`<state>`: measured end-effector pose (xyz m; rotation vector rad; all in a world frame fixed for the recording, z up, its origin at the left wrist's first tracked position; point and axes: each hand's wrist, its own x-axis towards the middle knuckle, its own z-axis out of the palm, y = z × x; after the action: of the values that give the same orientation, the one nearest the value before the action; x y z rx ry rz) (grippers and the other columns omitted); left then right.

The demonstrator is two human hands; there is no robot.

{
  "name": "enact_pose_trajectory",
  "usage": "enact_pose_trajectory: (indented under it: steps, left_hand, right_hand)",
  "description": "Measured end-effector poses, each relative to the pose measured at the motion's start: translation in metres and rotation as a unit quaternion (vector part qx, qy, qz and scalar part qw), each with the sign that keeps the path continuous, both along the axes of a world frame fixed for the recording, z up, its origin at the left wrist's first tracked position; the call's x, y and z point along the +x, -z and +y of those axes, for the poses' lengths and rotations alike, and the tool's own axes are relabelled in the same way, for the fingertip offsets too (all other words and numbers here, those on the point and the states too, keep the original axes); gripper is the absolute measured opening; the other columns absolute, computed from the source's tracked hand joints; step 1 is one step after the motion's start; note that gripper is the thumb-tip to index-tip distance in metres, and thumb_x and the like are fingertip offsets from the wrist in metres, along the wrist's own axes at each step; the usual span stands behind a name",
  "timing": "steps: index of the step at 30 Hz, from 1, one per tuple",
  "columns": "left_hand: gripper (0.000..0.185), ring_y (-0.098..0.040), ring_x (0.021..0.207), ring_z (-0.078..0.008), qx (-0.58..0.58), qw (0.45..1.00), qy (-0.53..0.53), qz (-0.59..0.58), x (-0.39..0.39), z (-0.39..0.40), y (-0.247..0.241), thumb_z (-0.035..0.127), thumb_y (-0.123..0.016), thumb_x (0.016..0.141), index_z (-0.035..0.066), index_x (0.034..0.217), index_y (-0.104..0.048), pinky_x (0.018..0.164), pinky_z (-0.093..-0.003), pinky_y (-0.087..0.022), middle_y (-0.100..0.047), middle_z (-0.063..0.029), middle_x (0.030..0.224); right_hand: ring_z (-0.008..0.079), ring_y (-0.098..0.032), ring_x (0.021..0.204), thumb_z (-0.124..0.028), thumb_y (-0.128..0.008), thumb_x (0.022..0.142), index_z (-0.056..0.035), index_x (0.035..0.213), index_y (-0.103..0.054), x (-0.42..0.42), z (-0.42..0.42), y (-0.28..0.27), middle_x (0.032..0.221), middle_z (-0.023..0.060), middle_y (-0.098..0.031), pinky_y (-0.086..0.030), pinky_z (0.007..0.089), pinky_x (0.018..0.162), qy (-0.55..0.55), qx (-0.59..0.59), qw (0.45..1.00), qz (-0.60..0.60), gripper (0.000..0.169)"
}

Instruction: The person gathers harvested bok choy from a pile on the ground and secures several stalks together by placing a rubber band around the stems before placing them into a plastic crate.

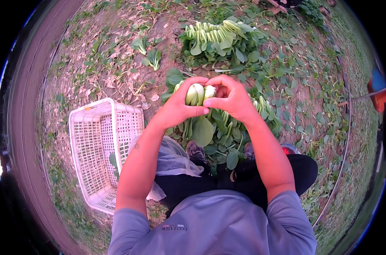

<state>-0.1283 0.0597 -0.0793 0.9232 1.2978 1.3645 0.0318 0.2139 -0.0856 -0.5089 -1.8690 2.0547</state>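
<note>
My left hand (pixel 183 103) and my right hand (pixel 229 97) meet in front of me, closed around a small bunch of bok choy (pixel 195 95). Its pale stem bases face up between my thumbs and fingers, and its green leaves hang down. Below my hands more bok choy (pixel 264 108) lies on the soil before my feet, partly hidden by the bunch and my arms. Farther ahead is a neat pile of bok choy (pixel 212 35), stems side by side, leaves spreading outward.
A white plastic crate (pixel 116 137) rests on its side at my left, beside a translucent plastic bag (pixel 177 156). Two loose bok choy plants (pixel 153 60) lie ahead to the left. Scattered leaves cover the soil. A thin hose or line (pixel 348 127) runs along the right.
</note>
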Motion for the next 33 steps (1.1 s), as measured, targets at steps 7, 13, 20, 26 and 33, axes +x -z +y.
enact_pose_trajectory:
  steps: [7,13,20,26,33]
  left_hand:
    - [0.077,-0.061,0.119,-0.0148,0.002,0.998,-0.048,-0.027,0.02,0.02,-0.007,-0.006,-0.083,0.08,0.013,0.148,-0.051,0.101,-0.0321,-0.052,-0.061,-0.0034,0.132]
    - [0.081,-0.066,0.11,-0.0165,0.036,0.989,-0.137,-0.045,0.018,0.035,-0.014,-0.006,-0.083,0.079,0.012,0.151,-0.049,0.095,-0.0314,-0.055,-0.065,-0.0048,0.121]
    - [0.068,-0.069,0.118,-0.0349,0.096,0.975,-0.186,-0.07,0.0,0.045,-0.014,0.006,-0.081,0.081,0.003,0.14,-0.049,0.106,-0.0485,-0.055,-0.069,-0.0195,0.124]
    - [0.066,-0.069,0.112,-0.0253,0.068,0.974,-0.203,-0.08,-0.007,0.058,-0.003,-0.001,-0.083,0.079,0.004,0.137,-0.053,0.101,-0.0409,-0.056,-0.07,-0.0133,0.123]
    - [0.066,-0.069,0.11,-0.021,0.022,0.976,-0.214,-0.041,-0.005,0.056,-0.005,-0.001,-0.085,0.079,0.005,0.137,-0.055,0.1,-0.0363,-0.055,-0.07,-0.0092,0.121]
  right_hand:
    - [0.0103,-0.068,0.09,-0.016,-0.08,0.096,-0.0002,0.129,-0.066,0.026,0.03,-0.021,0.111,0.0045,-0.07,-0.056,0.0269,0.076,0.024,0.005,0.999,0.023,0.039]
    - [0.0115,-0.065,0.071,-0.032,-0.071,0.101,-0.0066,0.094,-0.069,0.084,0.152,0.042,0.086,0.0032,-0.07,-0.052,0.0277,0.065,0.258,-0.02,0.962,-0.086,0.026]
    - [0.0144,-0.068,0.071,-0.028,-0.074,0.092,-0.0081,0.109,-0.073,0.144,0.168,0.208,0.085,0.0065,-0.073,-0.053,0.0321,0.063,0.16,0.068,0.904,-0.391,0.026]
    - [0.0384,-0.07,0.118,-0.034,-0.074,0.088,-0.0136,0.14,-0.064,0.167,0.16,0.294,0.123,0.0202,-0.074,-0.056,0.0491,0.098,0.188,0.242,0.785,-0.539,0.057]
    - [0.0368,-0.071,0.109,-0.031,-0.081,0.085,-0.0128,0.13,-0.068,0.154,0.139,0.277,0.117,0.0165,-0.074,-0.056,0.0471,0.094,0.184,0.253,0.777,-0.546,0.05]
